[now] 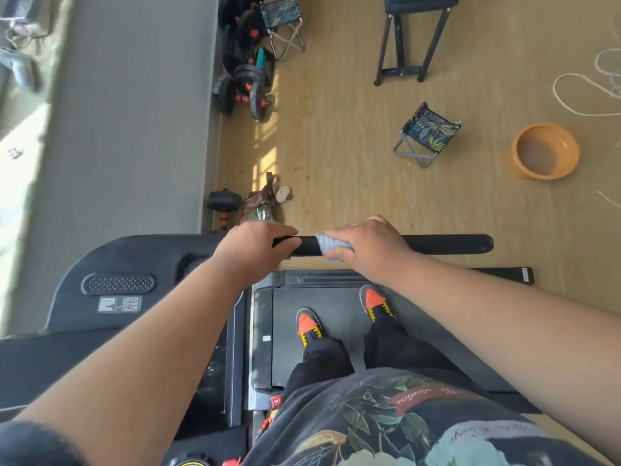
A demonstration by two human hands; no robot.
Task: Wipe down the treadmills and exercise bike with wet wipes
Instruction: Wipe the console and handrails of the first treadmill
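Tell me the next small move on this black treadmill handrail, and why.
Probably slide the right hand, which grips the pale grey-blue wet wipe wrapped round the black padded handrail, outward toward the free end; that stretch looks unwiped, while the left hand steadies the bar.

Sunlight falls in patches across a light wood floor [336, 136] beside a grey wall [134, 112]. Dumbbells [245, 79] line the wall's foot, with two folding stools [428, 132], a black bench [413, 35] and an orange basin [546, 151] nearby.
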